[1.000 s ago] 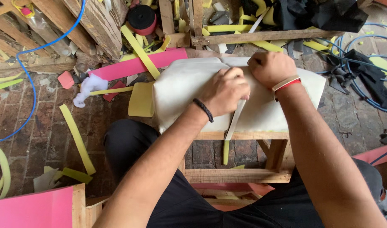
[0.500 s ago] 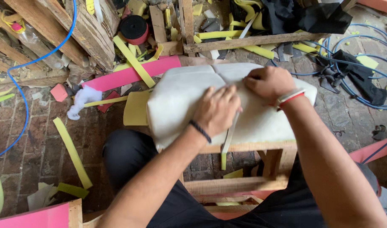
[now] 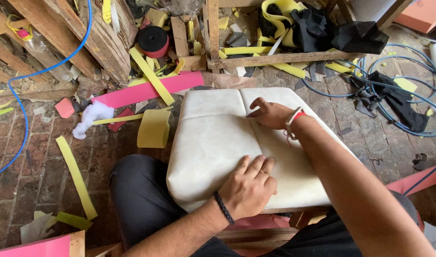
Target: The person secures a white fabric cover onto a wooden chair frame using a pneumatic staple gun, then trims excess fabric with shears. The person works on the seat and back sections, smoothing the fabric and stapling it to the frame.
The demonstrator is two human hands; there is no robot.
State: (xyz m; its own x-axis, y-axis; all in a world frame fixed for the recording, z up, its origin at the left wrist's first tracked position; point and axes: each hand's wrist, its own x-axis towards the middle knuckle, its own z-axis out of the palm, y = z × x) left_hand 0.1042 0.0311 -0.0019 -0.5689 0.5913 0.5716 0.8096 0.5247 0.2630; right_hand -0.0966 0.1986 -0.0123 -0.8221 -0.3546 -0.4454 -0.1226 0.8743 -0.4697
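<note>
Item: one cream cushion (image 3: 213, 143), square, padded, resting on a wooden frame (image 3: 294, 216) over my lap, with a seam (image 3: 252, 135) running down its middle from the far edge toward me. My left hand (image 3: 249, 188) lay flat on the near part, palm down, fingers together and extended, gripping nothing, its fingertips just at the seam. My right hand (image 3: 270, 114) rested farther off, right of the seam, index finger stretched left to touch the line, the other fingers loosely curled; I think they held nothing, though the palm side was hidden. The seam's long axis thus ran between both hands, the left nearer my body, the right nearer the far edge. Surroundings: brick floor (image 3: 32, 162), yellow foam strips (image 3: 77, 178), pink foam (image 3: 146, 90), black roll (image 3: 152, 40), blue hose (image 3: 18, 138), black cloth (image 3: 341, 33).
</note>
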